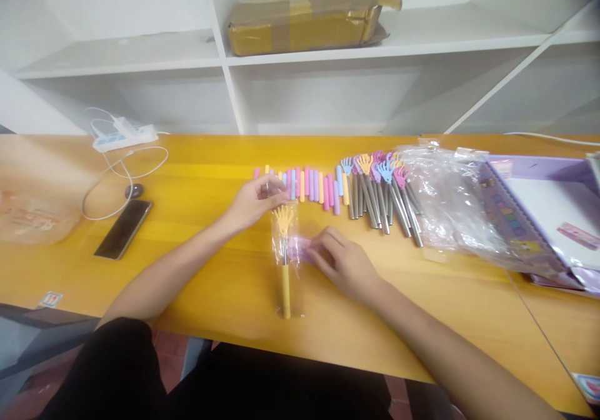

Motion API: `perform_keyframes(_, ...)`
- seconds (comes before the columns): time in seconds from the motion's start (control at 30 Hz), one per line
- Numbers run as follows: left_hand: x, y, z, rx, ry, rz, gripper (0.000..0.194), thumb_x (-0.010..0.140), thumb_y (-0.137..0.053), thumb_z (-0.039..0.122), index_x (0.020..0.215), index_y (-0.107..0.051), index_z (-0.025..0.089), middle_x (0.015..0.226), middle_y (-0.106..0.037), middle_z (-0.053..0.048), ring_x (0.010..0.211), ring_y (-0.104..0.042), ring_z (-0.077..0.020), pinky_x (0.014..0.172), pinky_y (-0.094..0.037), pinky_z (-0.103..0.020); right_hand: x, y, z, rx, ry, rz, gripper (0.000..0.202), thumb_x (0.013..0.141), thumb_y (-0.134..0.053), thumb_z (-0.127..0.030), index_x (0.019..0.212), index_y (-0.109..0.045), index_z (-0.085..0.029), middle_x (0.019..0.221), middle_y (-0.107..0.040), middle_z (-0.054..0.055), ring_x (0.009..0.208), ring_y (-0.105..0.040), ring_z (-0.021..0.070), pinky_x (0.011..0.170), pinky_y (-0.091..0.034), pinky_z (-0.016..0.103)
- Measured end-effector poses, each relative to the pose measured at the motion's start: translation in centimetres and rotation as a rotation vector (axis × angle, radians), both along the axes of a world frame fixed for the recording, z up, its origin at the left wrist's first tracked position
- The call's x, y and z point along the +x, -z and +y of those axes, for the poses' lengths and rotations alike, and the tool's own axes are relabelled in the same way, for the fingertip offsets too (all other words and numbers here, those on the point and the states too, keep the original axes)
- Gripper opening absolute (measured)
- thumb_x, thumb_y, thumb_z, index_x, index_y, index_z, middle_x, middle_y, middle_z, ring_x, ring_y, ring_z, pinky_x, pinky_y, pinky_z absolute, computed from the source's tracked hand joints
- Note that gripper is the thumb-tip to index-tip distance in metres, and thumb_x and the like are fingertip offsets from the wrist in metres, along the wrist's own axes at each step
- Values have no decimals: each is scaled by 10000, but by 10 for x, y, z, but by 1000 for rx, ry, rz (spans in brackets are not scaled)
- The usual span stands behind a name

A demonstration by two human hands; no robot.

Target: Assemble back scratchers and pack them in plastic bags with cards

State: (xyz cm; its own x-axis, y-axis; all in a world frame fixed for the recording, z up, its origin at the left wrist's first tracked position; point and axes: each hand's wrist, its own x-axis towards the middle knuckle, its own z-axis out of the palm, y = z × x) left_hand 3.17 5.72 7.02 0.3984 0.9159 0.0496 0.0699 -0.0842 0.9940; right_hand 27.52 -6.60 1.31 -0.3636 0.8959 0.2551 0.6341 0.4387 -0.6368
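An orange hand-shaped scratcher (285,289) with a metal rod and a yellow handle lies upright in a clear plastic bag near the table's middle. At the top of that bag, my left hand (257,201) has its fingers closed on the plastic edge. My right hand (344,260) is to the right of the bag, thumb and fingers pinched on a translucent pink-purple piece (300,249) that touches or overlaps the bag. Beyond my hands, a row of coloured tubes (316,185) spans the table. Scratchers with metal rods (384,189) are heaped to the right of the row.
Clear plastic bags (440,201) lie beside an open purple box (529,220) at the right. On the left are a phone (124,229), a mouse (134,190), a power strip (125,137) and cables. A taped carton (304,23) rests on the shelf behind.
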Motion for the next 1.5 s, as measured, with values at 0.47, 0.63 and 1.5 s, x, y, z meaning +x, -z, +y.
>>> perform_keyframes(0.47, 3, 14, 1, 21, 0, 110, 394, 865, -805, 488, 1054, -715, 154, 777, -746, -37, 705, -735, -160, 650, -579, -251, 1, 10, 22, -141, 73, 132, 218, 1005, -645, -427, 1032, -668, -212, 938, -569, 33, 702, -519, 140, 674, -463, 314)
perform_keyframes(0.63, 5, 16, -2, 8, -24, 44, 431, 874, -783, 555, 949, -709, 138, 733, -749, -47, 613, -700, -130, 580, -542, -219, 1, 11, 23, -138, 83, 208, 259, 1015, -630, -463, 1049, -702, -216, 876, -543, 19, 683, -496, 139, 656, -448, 306)
perform_keyframes(1.5, 22, 37, -35, -183, 134, -57, 464, 914, -726, 607, 849, -557, 180, 576, -635, 52, 383, -567, -74, 377, -402, -160, 18, -11, 27, -277, 219, 839, 290, 914, -769, -491, 965, -684, -219, 678, -648, -25, 547, -549, 107, 505, -446, 251)
